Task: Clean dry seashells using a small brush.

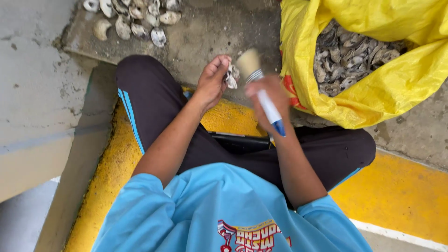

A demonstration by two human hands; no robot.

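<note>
The person is sitting cross-legged on a yellow-painted curb [401,196], looking down at both hands in front of the knees. The left hand [212,79] is curling around a small oyster shell [231,78], pinching it at the fingertips so that one face is turning toward the brush; the shell is sitting between the two hands, just beyond the knees. The right hand [270,100] is closing around the white and blue handle of a paintbrush [259,86], with the pale bristles pointing away and touching or nearly touching the shell, which seems the reason for the angled hold. To the far right a yellow sack [382,93] is lying open with its mouth facing the person, full of grey shells within easy reach. At the far left a row of shells [135,21] is lying spread on the concrete floor [210,32], partly cut off by the top edge. The brush is blurring, so its contact is hard to judge, and a dark object on the lap is mostly hiding behind the right forearm.
</note>
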